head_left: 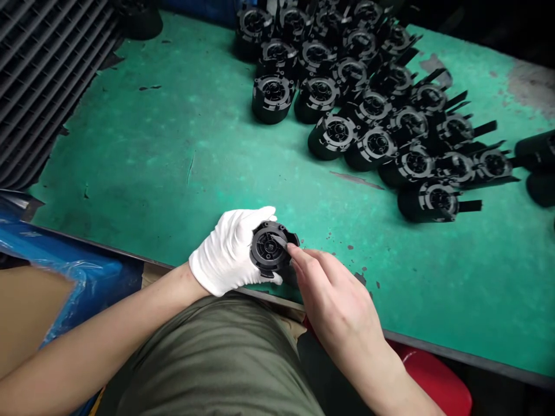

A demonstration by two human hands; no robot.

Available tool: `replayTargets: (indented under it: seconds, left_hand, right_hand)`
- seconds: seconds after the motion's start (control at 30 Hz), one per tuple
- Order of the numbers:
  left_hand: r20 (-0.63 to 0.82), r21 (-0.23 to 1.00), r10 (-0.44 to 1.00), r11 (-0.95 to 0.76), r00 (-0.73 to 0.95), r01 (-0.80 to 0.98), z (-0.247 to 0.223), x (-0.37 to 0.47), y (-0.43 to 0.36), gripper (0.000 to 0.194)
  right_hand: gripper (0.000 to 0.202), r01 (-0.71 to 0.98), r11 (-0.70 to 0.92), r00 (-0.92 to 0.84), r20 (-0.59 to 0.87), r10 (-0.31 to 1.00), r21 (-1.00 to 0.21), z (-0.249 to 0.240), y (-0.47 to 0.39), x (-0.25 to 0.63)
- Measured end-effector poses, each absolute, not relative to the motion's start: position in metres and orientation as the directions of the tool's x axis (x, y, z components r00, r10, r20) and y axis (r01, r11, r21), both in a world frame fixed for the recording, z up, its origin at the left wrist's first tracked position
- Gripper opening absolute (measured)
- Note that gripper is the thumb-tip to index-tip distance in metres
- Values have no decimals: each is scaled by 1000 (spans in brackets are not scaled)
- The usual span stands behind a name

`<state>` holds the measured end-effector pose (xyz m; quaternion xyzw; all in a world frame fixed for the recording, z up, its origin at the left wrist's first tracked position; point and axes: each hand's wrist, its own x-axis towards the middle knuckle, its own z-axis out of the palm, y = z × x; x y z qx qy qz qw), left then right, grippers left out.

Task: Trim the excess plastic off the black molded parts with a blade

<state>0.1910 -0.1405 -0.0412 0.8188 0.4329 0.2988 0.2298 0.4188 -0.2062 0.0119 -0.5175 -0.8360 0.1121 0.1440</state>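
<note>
My left hand, in a white glove, is wrapped round a black round plastic housing near the table's front edge. The housing's open face, with ribs and a small central hub, is tilted up toward me. My bare right hand pinches a thin, pointed grey blade. Its tip lies over the inside of the housing; whether it touches the plastic I cannot tell. My right fingers hide the rear of the blade.
Several similar black housings stand in rows on the green table, at the back and right. Black slatted trays are at the left. A blue plastic-lined box sits front left, and a red stool below the edge.
</note>
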Motion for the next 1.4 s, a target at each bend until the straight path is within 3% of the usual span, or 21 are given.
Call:
replayTargets:
  seconds: [0.3, 0.7, 1.0, 1.2, 1.4]
  left_hand:
    - [335, 626, 829, -551, 448, 551, -36, 194, -138, 105]
    - [321, 643, 833, -541, 451, 542, -35, 196, -133, 90]
    - [273, 650, 847, -512, 457, 561, -29, 198, -131, 76]
    - [288, 641, 839, -526, 461, 558, -33, 196, -131, 97]
    - [291, 645, 833, -534, 471, 547, -33, 198, -130, 92]
  right_hand:
    - [50, 842, 494, -474, 142, 869, -216, 20, -201, 418]
    - [50, 824, 493, -481, 114, 869, -280, 18, -201, 423]
    - [54, 830, 541, -538, 57, 841, -137, 27, -197, 422]
    - [45, 798, 595, -589, 83, 804, -100, 33, -191, 423]
    - [44, 788, 595, -591, 79, 803, -156, 29, -194, 425]
